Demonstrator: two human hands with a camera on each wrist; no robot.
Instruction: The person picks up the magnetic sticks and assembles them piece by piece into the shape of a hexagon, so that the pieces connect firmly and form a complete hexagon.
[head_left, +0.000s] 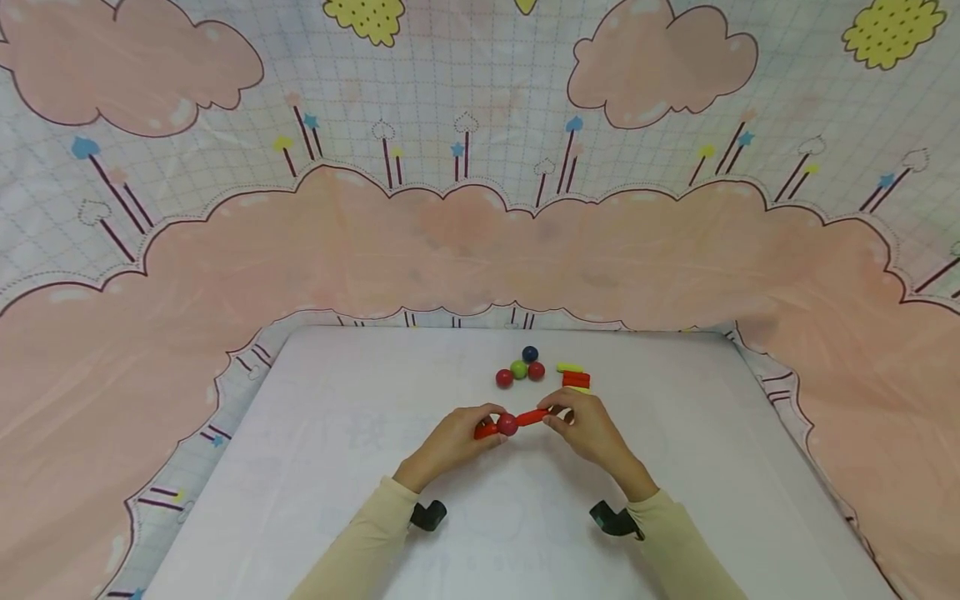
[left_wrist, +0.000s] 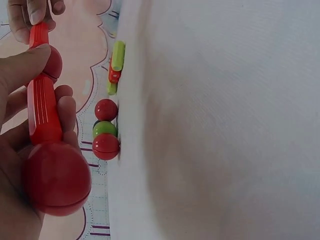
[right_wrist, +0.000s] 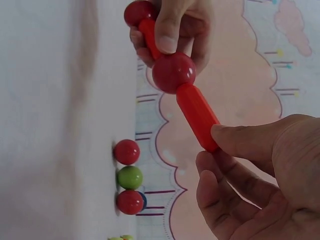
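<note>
My left hand grips a red ribbed rod with a red ball at each end. The nearer end ball fills the lower left of the left wrist view. At the other end, the middle ball sits under the left thumb. From that ball a second red rod points towards my right hand. The right thumb and fingers pinch its outer end, and its inner end is right at the ball. All these pieces form one line, held over the white table.
Beyond the hands, a red ball, a green ball, another red ball and a dark blue ball lie clustered. Right of them lie red rods and a yellow-green rod. A cloud-patterned cloth hangs behind the table.
</note>
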